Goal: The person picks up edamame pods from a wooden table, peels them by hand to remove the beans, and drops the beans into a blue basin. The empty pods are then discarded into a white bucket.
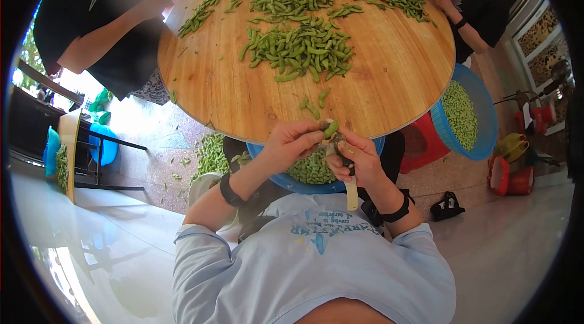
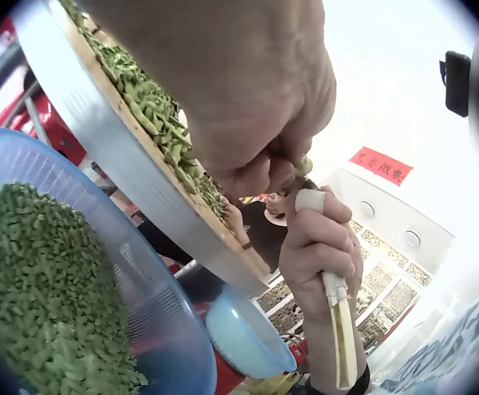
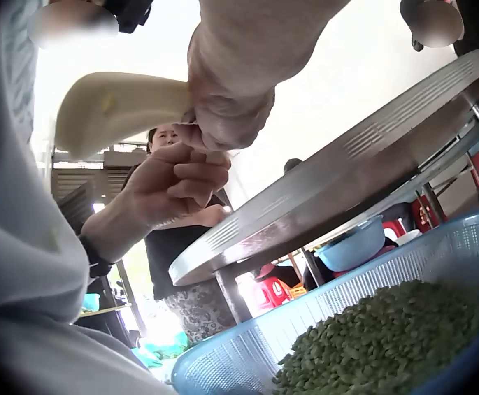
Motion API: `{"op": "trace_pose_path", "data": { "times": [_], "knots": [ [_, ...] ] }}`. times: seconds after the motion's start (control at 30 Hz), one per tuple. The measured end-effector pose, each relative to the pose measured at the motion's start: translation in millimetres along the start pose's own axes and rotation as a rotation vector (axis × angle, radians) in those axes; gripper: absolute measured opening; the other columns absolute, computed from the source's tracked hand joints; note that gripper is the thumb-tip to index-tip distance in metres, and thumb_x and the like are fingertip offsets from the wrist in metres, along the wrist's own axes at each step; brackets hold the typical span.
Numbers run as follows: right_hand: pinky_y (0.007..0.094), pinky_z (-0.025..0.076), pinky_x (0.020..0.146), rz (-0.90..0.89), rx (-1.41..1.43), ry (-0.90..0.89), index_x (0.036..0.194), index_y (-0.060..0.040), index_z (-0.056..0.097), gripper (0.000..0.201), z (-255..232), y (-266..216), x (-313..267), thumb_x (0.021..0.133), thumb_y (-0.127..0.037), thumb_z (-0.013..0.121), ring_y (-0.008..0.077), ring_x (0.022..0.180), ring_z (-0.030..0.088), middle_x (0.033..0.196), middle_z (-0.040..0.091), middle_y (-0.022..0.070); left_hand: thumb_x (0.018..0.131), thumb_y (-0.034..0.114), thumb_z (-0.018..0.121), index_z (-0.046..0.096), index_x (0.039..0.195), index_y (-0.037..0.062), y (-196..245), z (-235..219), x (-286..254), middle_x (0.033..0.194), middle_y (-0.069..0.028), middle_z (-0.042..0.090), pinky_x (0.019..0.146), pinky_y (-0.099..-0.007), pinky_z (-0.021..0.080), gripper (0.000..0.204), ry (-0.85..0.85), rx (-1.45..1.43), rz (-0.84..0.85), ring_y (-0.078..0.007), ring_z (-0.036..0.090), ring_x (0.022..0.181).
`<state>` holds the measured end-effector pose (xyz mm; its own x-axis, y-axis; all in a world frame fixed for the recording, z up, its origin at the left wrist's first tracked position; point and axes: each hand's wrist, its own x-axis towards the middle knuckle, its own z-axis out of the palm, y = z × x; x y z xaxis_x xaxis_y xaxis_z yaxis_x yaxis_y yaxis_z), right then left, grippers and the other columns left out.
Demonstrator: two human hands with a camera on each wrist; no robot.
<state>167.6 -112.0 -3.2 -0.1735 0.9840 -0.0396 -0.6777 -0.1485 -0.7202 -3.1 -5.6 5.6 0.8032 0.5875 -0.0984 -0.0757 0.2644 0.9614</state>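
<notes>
Over the round table's near edge, my left hand (image 1: 291, 146) pinches a green pod (image 1: 331, 128) between thumb and fingers. My right hand (image 1: 362, 163) meets it, curled round a tool with a flat cream handle (image 1: 351, 195) that hangs below the fist. In the left wrist view a pale wrap (image 2: 309, 200) shows on a finger of the right hand (image 2: 318, 251); the tool's working end is mostly hidden. The right wrist view shows the left hand (image 3: 174, 188) with curled fingers beside the right. A few loose pods (image 1: 311, 109) lie on the wood near the hands.
Pods are heaped (image 1: 298, 50) on the round table (image 1: 201, 81). Beneath the hands a blue basket (image 2: 169, 329) holds shelled beans (image 2: 50, 288). Another blue basin (image 1: 486, 123) stands at right by a red stool (image 1: 420, 144). Other people sit or stand across the table.
</notes>
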Motion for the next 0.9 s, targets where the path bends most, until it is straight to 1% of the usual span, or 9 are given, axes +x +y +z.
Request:
{"op": "trace_pose_path", "data": {
  "times": [0.37, 0.43, 0.47, 0.53, 0.57, 0.63, 0.67, 0.73, 0.9],
  "knots": [
    [0.0190, 0.034, 0.041, -0.046, -0.053, 0.023, 0.136, -0.0031, 0.039, 0.040, 6.3, 0.3, -2.0, 0.097, -0.011, 0.041, 0.0091, 0.050, 0.039, 0.068, 0.044, 0.0059, 0.093, 0.011, 0.055, 0.061, 0.115, -0.0008, -8.6, 4.2, -0.3, 0.068, 0.0033, 0.051, 0.049, -0.0178, 0.033, 0.026, 0.044, 0.068, 0.041, -0.0029, 0.043, 0.058],
    [0.0188, 0.034, 0.041, -0.042, -0.075, 0.050, 0.134, -0.0023, 0.041, 0.038, 8.5, 0.1, -1.7, 0.097, -0.011, 0.041, 0.0090, 0.051, 0.039, 0.068, 0.044, 0.0057, 0.093, 0.010, 0.055, 0.060, 0.114, -0.0014, -15.1, 5.1, 0.4, 0.068, 0.0024, 0.052, 0.051, -0.0177, 0.034, 0.025, 0.101, 0.332, 0.325, -0.0030, 0.045, 0.060],
    [0.0189, 0.034, 0.041, -0.038, -0.073, 0.084, 0.134, -0.0023, 0.042, 0.039, 9.6, 0.8, -1.3, 0.096, -0.010, 0.042, 0.0087, 0.051, 0.039, 0.067, 0.044, 0.0053, 0.093, 0.010, 0.055, 0.060, 0.114, -0.0014, -14.7, 5.5, 0.1, 0.068, 0.0024, 0.052, 0.051, -0.0177, 0.034, 0.025, 0.100, 0.333, 0.326, -0.0030, 0.045, 0.060],
    [0.0190, 0.034, 0.041, -0.036, -0.072, 0.118, 0.135, -0.0024, 0.042, 0.040, 9.3, 0.6, -1.3, 0.096, -0.009, 0.043, 0.0083, 0.051, 0.039, 0.067, 0.045, 0.0049, 0.093, 0.011, 0.055, 0.060, 0.113, -0.0017, -13.3, 5.9, -0.6, 0.070, -0.0008, 0.055, 0.047, -0.0199, 0.033, 0.024, 0.095, 0.149, 0.172, -0.0045, 0.044, 0.055],
    [0.0189, 0.034, 0.041, -0.010, 0.016, 0.071, 0.132, -0.0022, 0.044, 0.038, 6.8, -0.9, -2.1, 0.095, -0.009, 0.044, 0.0084, 0.050, 0.039, 0.067, 0.045, 0.0052, 0.093, 0.011, 0.055, 0.060, 0.113, -0.0017, -12.6, 2.9, -0.1, 0.070, -0.0008, 0.055, 0.047, -0.0199, 0.033, 0.024, 0.097, 0.147, 0.173, -0.0045, 0.044, 0.055],
    [0.0189, 0.034, 0.040, 0.021, 0.104, 0.023, 0.130, -0.0019, 0.047, 0.036, 2.8, -3.4, -3.2, 0.095, -0.010, 0.045, 0.0084, 0.050, 0.039, 0.066, 0.044, 0.0055, 0.093, 0.012, 0.055, 0.061, 0.107, -0.0018, -12.4, -6.4, 0.4, 0.071, -0.0048, 0.056, 0.043, -0.0230, 0.029, 0.020, -0.092, -0.325, -0.088, -0.0066, 0.041, 0.049],
    [0.0190, 0.034, 0.040, 0.052, 0.143, -0.013, 0.127, -0.0017, 0.048, 0.033, 1.4, -4.0, -4.0, 0.095, -0.010, 0.046, 0.0085, 0.050, 0.039, 0.066, 0.044, 0.0057, 0.093, 0.012, 0.055, 0.061, 0.107, -0.0018, -15.3, -7.1, -0.7, 0.071, -0.0048, 0.056, 0.043, -0.0230, 0.029, 0.020, -0.089, -0.328, -0.090, -0.0066, 0.041, 0.049],
    [0.0191, 0.033, 0.039, 0.077, 0.176, -0.051, 0.124, -0.0015, 0.050, 0.031, -1.4, -5.9, -4.6, 0.095, -0.010, 0.047, 0.0087, 0.050, 0.039, 0.066, 0.044, 0.0060, 0.092, 0.013, 0.056, 0.060, 0.100, -0.0012, -18.4, -6.8, 1.4, 0.070, -0.0068, 0.056, 0.039, -0.0240, 0.026, 0.017, -0.199, -0.600, -0.148, -0.0074, 0.037, 0.044],
    [0.0188, 0.033, 0.038, 0.138, 0.389, -0.160, 0.119, -0.0032, 0.053, 0.026, -16.4, 4.4, -0.5, 0.095, -0.012, 0.048, 0.0088, 0.049, 0.039, 0.067, 0.044, 0.0059, 0.092, 0.015, 0.056, 0.060, 0.101, -0.0011, -16.4, -3.3, 0.2, 0.074, -0.0070, 0.057, 0.041, -0.0216, 0.027, 0.018, -0.151, -0.595, -0.188, -0.0080, 0.037, 0.046]
  ]
}}
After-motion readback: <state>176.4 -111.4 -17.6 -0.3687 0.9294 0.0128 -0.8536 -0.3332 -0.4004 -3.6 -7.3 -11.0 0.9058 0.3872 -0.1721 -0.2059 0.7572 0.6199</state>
